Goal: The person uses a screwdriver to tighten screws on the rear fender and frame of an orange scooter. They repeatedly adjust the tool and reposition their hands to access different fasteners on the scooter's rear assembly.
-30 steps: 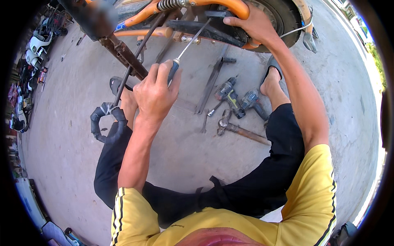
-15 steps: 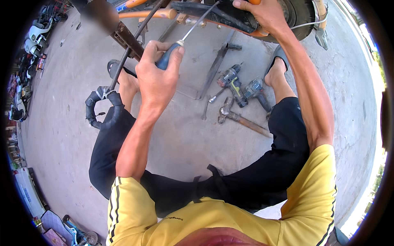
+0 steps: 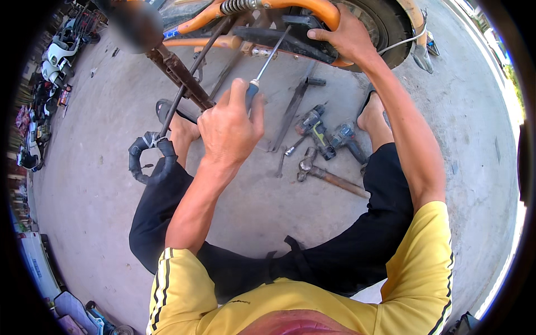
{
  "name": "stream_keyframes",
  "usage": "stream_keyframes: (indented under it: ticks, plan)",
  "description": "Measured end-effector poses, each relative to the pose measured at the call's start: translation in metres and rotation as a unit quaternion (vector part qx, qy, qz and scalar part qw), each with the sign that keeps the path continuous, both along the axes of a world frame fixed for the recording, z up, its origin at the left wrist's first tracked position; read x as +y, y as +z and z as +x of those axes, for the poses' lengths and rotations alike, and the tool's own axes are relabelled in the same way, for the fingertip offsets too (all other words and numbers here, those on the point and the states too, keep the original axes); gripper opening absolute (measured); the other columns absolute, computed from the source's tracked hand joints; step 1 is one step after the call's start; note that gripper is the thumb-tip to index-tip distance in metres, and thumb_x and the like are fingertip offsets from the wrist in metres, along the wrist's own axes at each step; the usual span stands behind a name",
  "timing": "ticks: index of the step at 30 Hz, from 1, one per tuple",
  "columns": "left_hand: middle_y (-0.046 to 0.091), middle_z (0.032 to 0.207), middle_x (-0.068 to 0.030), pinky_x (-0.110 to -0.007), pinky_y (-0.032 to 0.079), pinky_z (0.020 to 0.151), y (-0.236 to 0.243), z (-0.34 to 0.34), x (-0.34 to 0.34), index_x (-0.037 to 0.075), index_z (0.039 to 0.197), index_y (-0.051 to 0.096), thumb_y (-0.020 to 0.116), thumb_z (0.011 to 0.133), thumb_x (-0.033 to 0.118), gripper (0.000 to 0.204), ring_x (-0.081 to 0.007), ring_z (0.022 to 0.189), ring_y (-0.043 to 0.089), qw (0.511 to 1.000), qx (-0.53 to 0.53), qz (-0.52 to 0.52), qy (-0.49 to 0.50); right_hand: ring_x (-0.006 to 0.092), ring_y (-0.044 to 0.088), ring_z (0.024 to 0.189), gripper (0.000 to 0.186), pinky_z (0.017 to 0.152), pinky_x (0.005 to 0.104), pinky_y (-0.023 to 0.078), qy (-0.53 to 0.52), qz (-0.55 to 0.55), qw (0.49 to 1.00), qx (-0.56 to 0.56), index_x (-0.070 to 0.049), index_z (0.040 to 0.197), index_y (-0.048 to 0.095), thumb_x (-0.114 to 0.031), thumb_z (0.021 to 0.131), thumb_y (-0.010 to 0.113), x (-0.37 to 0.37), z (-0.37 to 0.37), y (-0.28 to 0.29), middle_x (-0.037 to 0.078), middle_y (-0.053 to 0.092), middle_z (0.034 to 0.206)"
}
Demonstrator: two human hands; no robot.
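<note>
My left hand (image 3: pixel 230 127) is closed round the blue handle of a screwdriver (image 3: pixel 271 61). Its metal shaft slants up and to the right, and the tip meets a black cover (image 3: pixel 301 28) on an orange-framed vehicle. With my right hand (image 3: pixel 353 38) I grip the curved orange frame tube (image 3: pixel 329 15) beside that cover, thumb pointing left. The fingers beyond the tube are partly hidden. Just right of this hand is the black tyre (image 3: pixel 391 28) of a wheel.
Between my feet lie two cordless power tools (image 3: pixel 317 124), a hammer (image 3: pixel 335 181) and a dark metal bar (image 3: pixel 291 111). At left stands a rusty metal post (image 3: pixel 181 81), beside a rod ending in a black-wrapped ring (image 3: pixel 134 159). Scooters (image 3: pixel 56 53) line the far left.
My left hand and the screwdriver have shifted right and slightly down in the picture; the shaft stands steeper. My right hand sits lower and further left. More of the orange frame shows.
</note>
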State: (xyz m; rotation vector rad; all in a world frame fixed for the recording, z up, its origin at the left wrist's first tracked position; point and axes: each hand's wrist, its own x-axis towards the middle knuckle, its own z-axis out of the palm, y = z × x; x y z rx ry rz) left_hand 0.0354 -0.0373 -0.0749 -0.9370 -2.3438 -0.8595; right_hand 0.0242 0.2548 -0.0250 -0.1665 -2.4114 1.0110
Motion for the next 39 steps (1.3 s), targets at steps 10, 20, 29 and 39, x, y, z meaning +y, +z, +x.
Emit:
stream_keyframes:
  ticks: [10, 20, 29, 39]
  plan:
    - [0.058, 0.068, -0.004, -0.029, 0.039, 0.055, -0.014, 0.004, 0.001, -0.002, 0.101, 0.058, 0.071, 0.099, 0.022, 0.027, -0.0101, 0.059, 0.049, 0.936, -0.294, 0.188, -0.043, 0.0317, 0.068, 0.106, 0.062, 0.096, 0.0408, 0.05, -0.006, 0.01, 1.0, 0.01, 0.0, 0.126, 0.062, -0.02, 0.074, 0.089, 0.001, 0.003, 0.003, 0.019, 0.071, 0.11]
    - [0.067, 0.073, -0.0167, -0.04, 0.049, 0.061, 0.008, -0.006, 0.003, 0.001, 0.093, 0.063, 0.072, 0.09, 0.018, 0.02, -0.0298, 0.061, 0.066, 0.965, -0.222, 0.136, 0.024, 0.0315, 0.07, 0.098, 0.064, 0.092, 0.0373, 0.054, 0.076, -0.016, 0.969, -0.236, -0.006, 0.13, 0.066, -0.04, 0.079, 0.084, 0.036, -0.036, 0.044, 0.017, 0.073, 0.116]
    - [0.07, 0.073, -0.0168, -0.042, 0.052, 0.059, 0.006, -0.008, -0.005, 0.002, 0.093, 0.064, 0.076, 0.09, 0.019, 0.021, -0.0376, 0.066, 0.07, 0.989, -0.123, 0.077, 0.036, 0.0255, 0.074, 0.088, 0.073, 0.085, 0.0339, 0.061, 0.151, -0.177, 0.942, -0.241, -0.011, 0.132, 0.069, -0.045, 0.071, 0.087, 0.024, -0.065, 0.039, 0.018, 0.075, 0.112]
    - [0.059, 0.062, -0.0047, -0.03, 0.035, 0.053, -0.009, -0.022, -0.007, -0.004, 0.092, 0.062, 0.073, 0.096, 0.023, 0.029, -0.0097, 0.058, 0.044, 0.912, -0.34, 0.227, -0.032, 0.0193, 0.031, 0.152, 0.067, 0.125, 0.0358, 0.018, 0.376, -0.12, 0.889, -0.234, -0.008, 0.157, 0.046, -0.02, 0.094, 0.065, 0.019, -0.07, 0.057, 0.002, 0.042, 0.163]
